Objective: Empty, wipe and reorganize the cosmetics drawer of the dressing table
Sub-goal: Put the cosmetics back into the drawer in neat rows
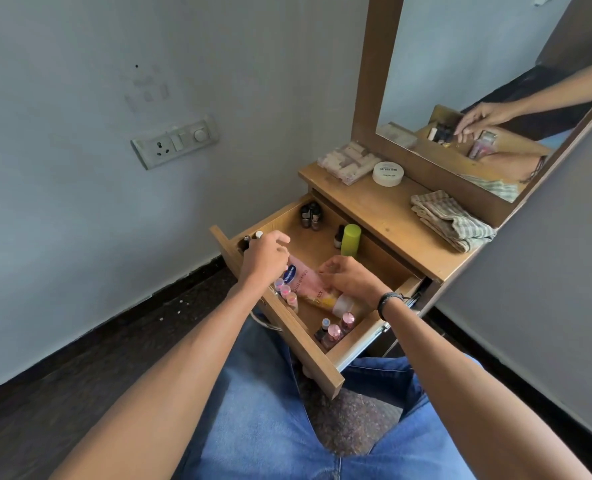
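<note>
Two-handed, left grip (265, 259) curled beside pink tube (305, 278), right grip (353, 277) atop it, holds unclear.

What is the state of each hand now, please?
Left hand: open, fingers loose above the pink tube.
Right hand: fingers curled on the pink tube; grip cannot be told.

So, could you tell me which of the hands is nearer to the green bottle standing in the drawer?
Right. The right hand is just in front of the green bottle; the left hand is across the drawer, at its left end.
</note>
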